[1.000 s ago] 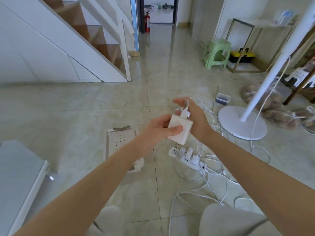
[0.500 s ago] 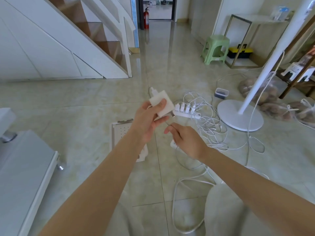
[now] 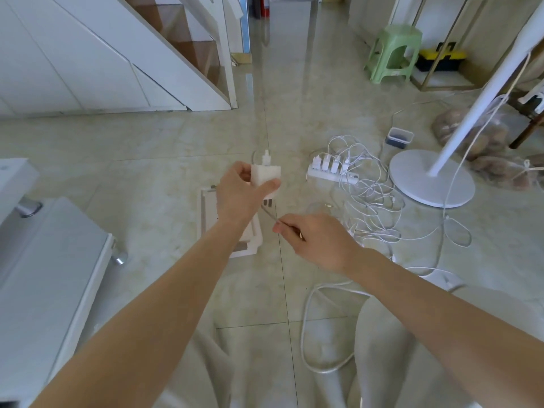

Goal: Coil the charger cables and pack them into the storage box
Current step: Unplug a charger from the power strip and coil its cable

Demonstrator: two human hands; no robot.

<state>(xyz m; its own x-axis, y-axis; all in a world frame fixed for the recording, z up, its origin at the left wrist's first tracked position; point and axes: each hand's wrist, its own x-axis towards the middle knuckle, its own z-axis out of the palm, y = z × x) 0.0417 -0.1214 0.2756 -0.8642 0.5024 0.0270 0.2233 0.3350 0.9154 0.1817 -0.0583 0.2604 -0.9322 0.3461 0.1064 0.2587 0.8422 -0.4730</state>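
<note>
My left hand (image 3: 241, 192) grips a white charger block (image 3: 266, 179) with a plug sticking up from its top. A thin cable (image 3: 269, 214) runs from the block down to my right hand (image 3: 318, 240), which pinches it between thumb and fingers. On the floor under my left forearm lies the white storage box (image 3: 250, 245), mostly hidden. To the right a white power strip (image 3: 332, 175) with several chargers plugged in sits among a tangle of white cables (image 3: 374, 201).
A white fan base (image 3: 432, 178) with its pole stands at the right, a small lidded container (image 3: 399, 137) behind it. A green stool (image 3: 393, 54) and a yellow-black toolbox (image 3: 441, 58) stand further back. A white cabinet (image 3: 44, 275) is at the left, stairs behind.
My left hand took the charger block away from my right hand and now holds it upright. My right hand dropped lower and pinches the cable, drawn taut below the block.
</note>
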